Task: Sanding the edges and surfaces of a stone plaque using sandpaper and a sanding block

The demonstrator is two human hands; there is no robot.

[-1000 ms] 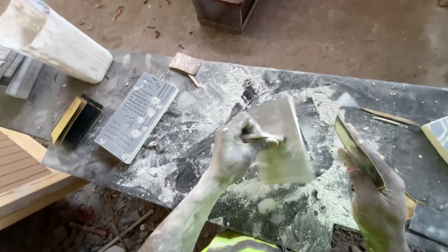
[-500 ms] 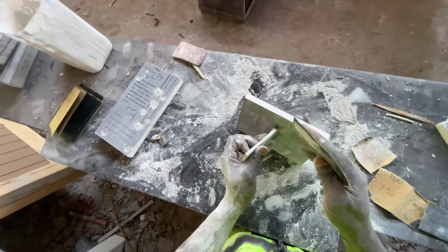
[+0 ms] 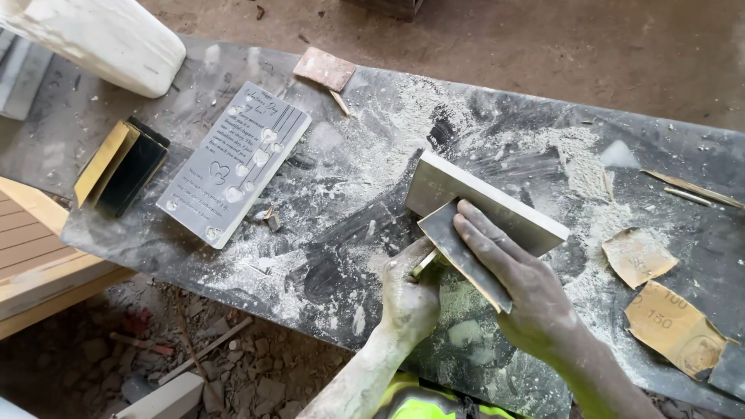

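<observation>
The grey slab [image 3: 489, 206] stands tilted on edge near the middle of the dusty surface [image 3: 372, 155]. The right hand [image 3: 520, 291] presses a sandpaper sheet [image 3: 462, 252] on it with flat fingers; the left hand [image 3: 407, 299], at its 7 o'clock, has fingers curled on the lower edge — that grip could slip in the powder and the slab fall flat.

Even, soft daylight, moderately bright, no hard glare. Faint shadows under the right hand [image 3: 528, 299] and left hand [image 3: 410, 299] on the dusty dark slab [image 3: 372, 140]. Centre sharp; white block [image 3: 101, 35] far left slightly overexposed. Mild wide-angle bending at edges, near corners a bit soft.
</observation>
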